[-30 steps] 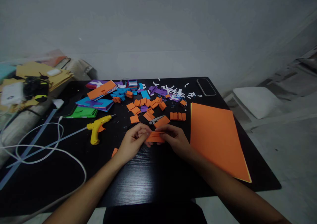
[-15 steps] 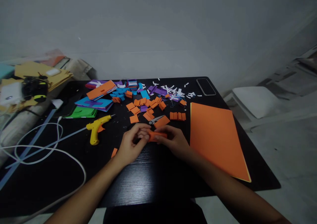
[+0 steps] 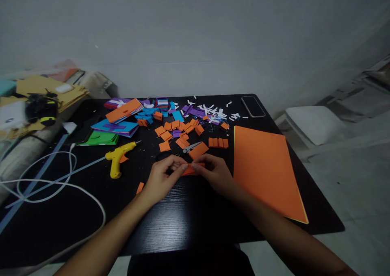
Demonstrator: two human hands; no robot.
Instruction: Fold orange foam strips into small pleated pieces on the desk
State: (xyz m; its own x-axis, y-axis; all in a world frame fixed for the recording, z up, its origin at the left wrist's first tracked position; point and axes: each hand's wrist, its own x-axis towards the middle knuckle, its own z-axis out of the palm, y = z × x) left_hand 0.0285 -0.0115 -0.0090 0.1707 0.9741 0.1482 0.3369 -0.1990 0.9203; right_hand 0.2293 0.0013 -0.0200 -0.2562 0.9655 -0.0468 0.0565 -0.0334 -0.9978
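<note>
Between my two hands is a small folded piece of orange paper [image 3: 190, 170], held low over the black table. My left hand [image 3: 167, 174] pinches its left end with thumb and fingertips. On the other end, my right hand [image 3: 213, 173] has its thumb and fingers closed too. Just beyond my fingers lie scissors [image 3: 192, 147], their blades showing and their dark handles partly covered by my left hand. An orange paper rectangle [image 3: 199, 150] rests beside the blades. Several small orange folded pieces [image 3: 166, 135] are scattered farther back.
A yellow glue gun [image 3: 117, 160] lies on the left, near a looping white cable [image 3: 100, 209]. Large orange sheets [image 3: 262, 166] cover the right side. At the back are stacked coloured paper [image 3: 114, 126], white paper scraps [image 3: 210, 112] and a phone [image 3: 253, 107].
My fingers have shifted on the orange paper, and both thumbs now press along its near edge. The piece looks flatter than before. Other things on the table stay put.
</note>
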